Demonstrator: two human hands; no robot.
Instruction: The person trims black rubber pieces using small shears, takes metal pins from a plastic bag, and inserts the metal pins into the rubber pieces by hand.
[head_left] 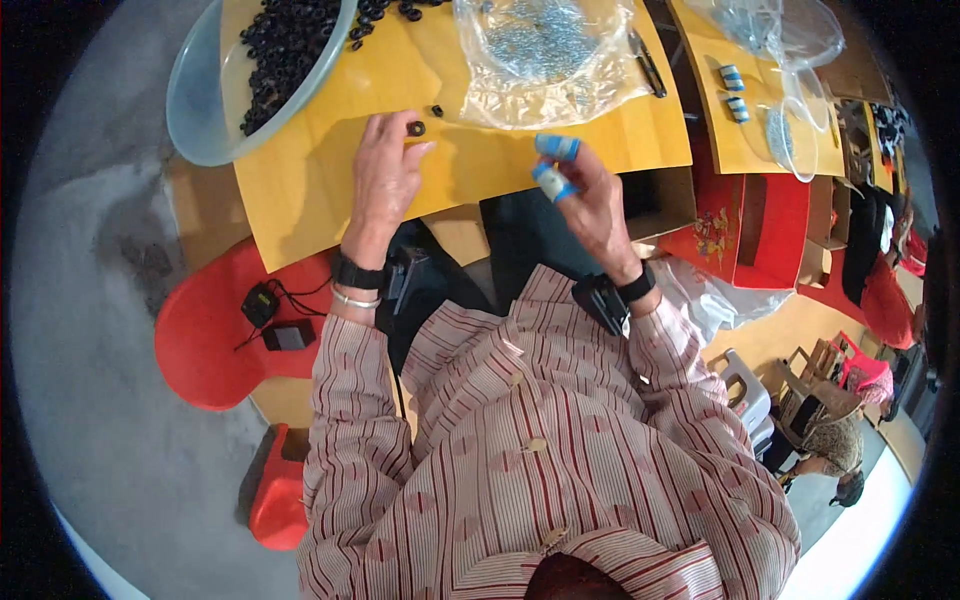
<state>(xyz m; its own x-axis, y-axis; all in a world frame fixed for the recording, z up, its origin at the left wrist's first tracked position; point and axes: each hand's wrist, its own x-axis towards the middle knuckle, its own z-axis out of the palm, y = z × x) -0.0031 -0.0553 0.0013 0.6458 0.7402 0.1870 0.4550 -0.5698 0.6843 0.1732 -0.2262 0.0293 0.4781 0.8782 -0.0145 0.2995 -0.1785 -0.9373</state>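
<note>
My left hand (388,172) is over the table's near edge, its fingers curled at a small black ring (416,129). That ring sits against the index fingertip, with the thumb stretched out just below it. Close by on the table lies another small black ring (437,111). My right hand (592,205) hovers at the table's front edge, thumb and index finger apart. Both of those fingertips are wrapped in blue and white tape (557,148). Nothing shows between them; its other fingers are partly hidden.
A translucent basin (205,110) of black rings stands at the left of the yellow table (300,195), with loose rings spilling beside it. A clear plastic bag (500,105) holds small shiny metal pieces. Right of it lies a black pen-like tool (648,65). A red chair (200,330) stands left.
</note>
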